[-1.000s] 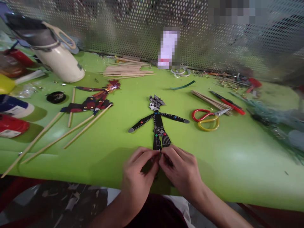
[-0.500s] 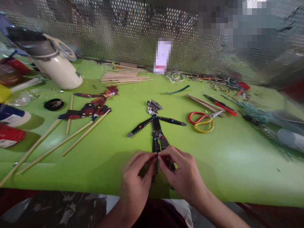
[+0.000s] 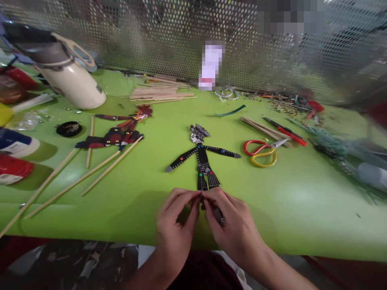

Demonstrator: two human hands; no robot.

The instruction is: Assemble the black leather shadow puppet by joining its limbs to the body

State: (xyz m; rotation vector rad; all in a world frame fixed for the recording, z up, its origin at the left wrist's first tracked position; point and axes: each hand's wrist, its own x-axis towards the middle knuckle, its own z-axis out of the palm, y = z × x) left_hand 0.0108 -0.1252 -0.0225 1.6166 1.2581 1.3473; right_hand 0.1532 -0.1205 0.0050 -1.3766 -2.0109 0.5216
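A black jointed shadow puppet (image 3: pixel 203 159) with white line patterns and coloured dots at its joints lies on the green tabletop, arms spread and head away from me. At its lower end, my left hand (image 3: pixel 177 217) pinches one leg between thumb and fingertips. My right hand (image 3: pixel 234 219) closes on the same leg, its fingertips meeting those of the left. The fingers cover the exact spot they grip. Part of the other leg shows beneath my right hand.
Left lies a reddish puppet (image 3: pixel 115 137) with sticks attached. Red-and-yellow-handled scissors (image 3: pixel 261 152), thin sticks (image 3: pixel 263 131) and a red-and-black pen (image 3: pixel 286 132) are on the right. A bundle of sticks (image 3: pixel 160 94) lies behind, and a white tumbler (image 3: pixel 74 86) stands back left.
The view has shifted slightly. Both hands stay pinched at the same leg, but its lower end, which showed below the fingers before, is now mostly out of sight.
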